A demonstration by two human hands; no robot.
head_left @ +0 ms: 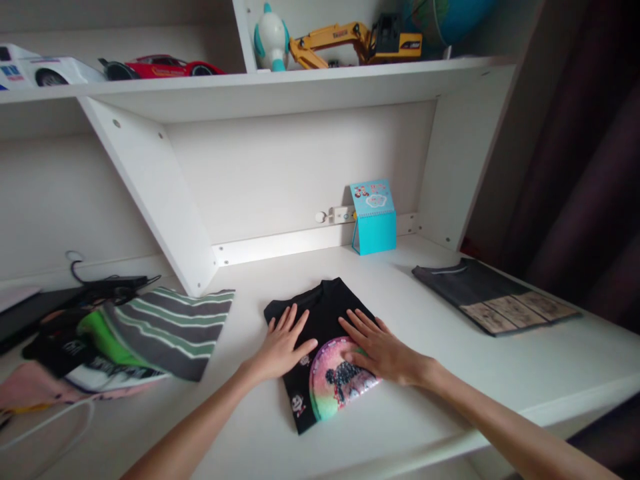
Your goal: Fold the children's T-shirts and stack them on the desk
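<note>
A folded black T-shirt [327,308] with a round pink and green print lies on the white desk [450,347]. My left hand [283,343] rests flat on the shirt's left half, fingers stretched out. On the shirt's right half my right hand [380,347] lies flat too, fingers spread and partly covering the print. Both hands are open and hold nothing.
A pile of unfolded clothes, with a grey and green striped shirt [165,327] on top, lies at the left. A folded dark grey shirt [495,297] sits at the right. A small turquoise calendar [374,217] stands at the back. Toy cars and a yellow excavator [355,40] stand on the shelf above.
</note>
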